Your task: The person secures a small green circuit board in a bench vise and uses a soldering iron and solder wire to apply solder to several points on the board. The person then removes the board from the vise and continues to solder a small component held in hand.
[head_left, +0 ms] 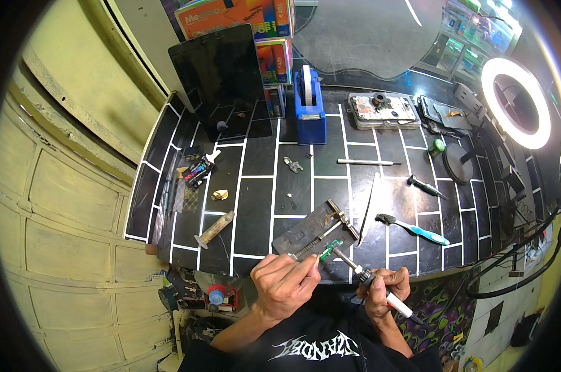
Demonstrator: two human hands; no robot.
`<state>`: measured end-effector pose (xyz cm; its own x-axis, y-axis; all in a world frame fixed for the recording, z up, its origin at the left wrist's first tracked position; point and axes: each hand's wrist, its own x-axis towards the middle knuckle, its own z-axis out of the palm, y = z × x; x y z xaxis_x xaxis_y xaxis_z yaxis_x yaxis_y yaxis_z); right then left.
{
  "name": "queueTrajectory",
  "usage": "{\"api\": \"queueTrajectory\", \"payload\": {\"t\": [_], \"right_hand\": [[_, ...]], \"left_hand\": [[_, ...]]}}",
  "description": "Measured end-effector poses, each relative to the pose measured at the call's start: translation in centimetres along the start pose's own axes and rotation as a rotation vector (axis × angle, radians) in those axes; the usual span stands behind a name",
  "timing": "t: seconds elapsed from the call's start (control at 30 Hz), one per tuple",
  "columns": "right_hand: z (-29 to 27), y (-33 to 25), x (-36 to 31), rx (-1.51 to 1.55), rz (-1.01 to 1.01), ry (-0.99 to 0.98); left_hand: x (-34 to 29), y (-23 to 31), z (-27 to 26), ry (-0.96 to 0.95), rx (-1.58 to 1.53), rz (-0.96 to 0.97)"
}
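Note:
My right hand [382,291] is closed round a soldering iron [348,259] with a black collar and a white handle. Its metal tip points up and left at a small green circuit board [330,249]. My left hand [285,285] pinches the near end of that board between thumb and fingertips. Under the board lies a dark, flat work holder [302,235] with a metal clamp bar along its right side. Whether the tip touches the board is too small to tell.
Close by lie curved tweezers [369,208], a blue toothbrush [420,230], a screwdriver [426,186], a metal pen-like tool [368,162] and a syringe [215,229]. Farther back stand a blue tape dispenser [311,121], a dark tablet [221,80] and a lit ring light [543,118].

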<state>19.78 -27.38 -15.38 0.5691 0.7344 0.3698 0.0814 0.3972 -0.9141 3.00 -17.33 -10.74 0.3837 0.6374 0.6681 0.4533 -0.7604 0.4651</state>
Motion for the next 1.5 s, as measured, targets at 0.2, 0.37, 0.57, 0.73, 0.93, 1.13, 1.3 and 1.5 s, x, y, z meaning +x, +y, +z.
{"api": "queueTrajectory", "payload": {"t": [0.2,0.37,0.57,0.73,0.93,1.13,1.3,1.5], "right_hand": [[0.11,0.09,-0.02,-0.011,-0.022,-0.002],[0.16,0.03,0.04,-0.029,-0.034,-0.016],[0.15,-0.04,0.13,-0.057,-0.043,-0.038],[0.11,-0.19,0.07,-0.094,-0.041,-0.031],[0.09,0.11,0.1,-0.046,-0.044,-0.034],[0.1,0.05,0.21,-0.043,-0.046,-0.044],[-0.04,0.04,0.1,-0.064,-0.047,-0.043],[-0.04,0.12,-0.06,-0.064,-0.038,-0.02]], "left_hand": [[-0.16,-0.23,0.14,-0.018,-0.001,0.024],[-0.28,-0.38,0.1,-0.049,0.007,0.047],[-0.18,-0.43,-0.01,-0.063,-0.011,0.064],[-0.15,-0.44,-0.03,-0.069,-0.011,0.062],[-0.01,-0.36,-0.11,-0.089,-0.011,0.073],[-0.04,-0.36,-0.08,-0.093,-0.018,0.066],[-0.01,-0.34,-0.02,-0.08,-0.027,0.062],[0.08,-0.31,-0.02,-0.084,-0.018,0.061]]}}
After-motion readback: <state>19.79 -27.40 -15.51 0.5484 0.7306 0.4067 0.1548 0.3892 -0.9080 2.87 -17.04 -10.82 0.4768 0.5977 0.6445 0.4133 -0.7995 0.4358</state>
